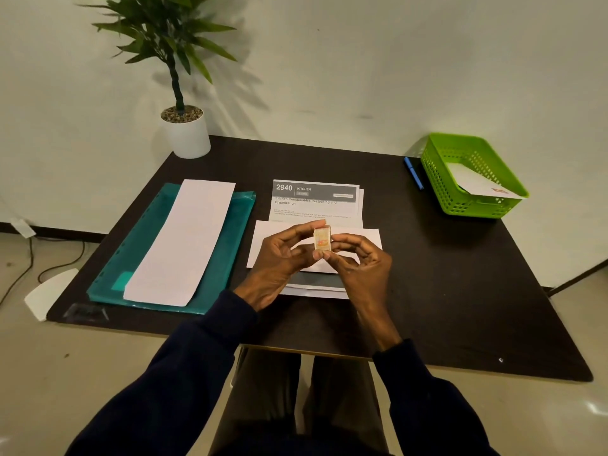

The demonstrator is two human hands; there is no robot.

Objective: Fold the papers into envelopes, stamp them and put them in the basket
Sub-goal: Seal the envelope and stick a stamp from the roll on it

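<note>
A dark worktop stands against a pale wall, with a potted plant at its far left corner. On the left side lies a teal folder, and a long white sheet lies flat on top of it. At the centre, a printed page headed "2940 KITCHEN" lies flat; a folded paper overlaps its near edge. Above the folded paper, the left hand and the right hand meet on a small yellowish stamp with orange print. Each grip is narrow: the fingertips and thumb of both hands pinch the stamp by its edges, the left from one side, the right from the other. The stamp is raised clear of the paper. At the far right corner sits a green basket containing one white envelope, which leans against the near wall. A blue pen lies just beside the basket, on its left.
</note>
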